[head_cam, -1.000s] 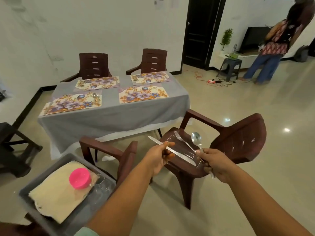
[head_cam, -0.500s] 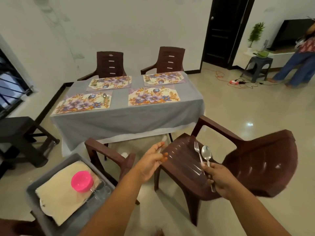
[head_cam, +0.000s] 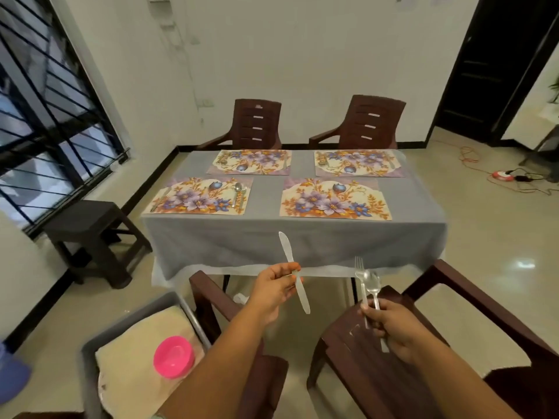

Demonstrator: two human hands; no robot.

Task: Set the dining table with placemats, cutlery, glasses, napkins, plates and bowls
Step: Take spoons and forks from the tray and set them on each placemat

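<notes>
Fingers (head_cam: 282, 275) pinching knife (head_cam: 286, 249), blade upward

Left hand (head_cam: 273, 290) pinching knife (head_cam: 294, 272), right hand (head_cam: 393, 329) gripping fork (head_cam: 360, 276) and spoon (head_cam: 372, 282)

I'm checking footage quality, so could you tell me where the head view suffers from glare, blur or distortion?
Head view: glare spots shine on the floor at right; wide-angle distortion bows the window bars and door frame; the fork and spoon in the right hand look slightly smeared; the table stays fairly sharp.
</notes>
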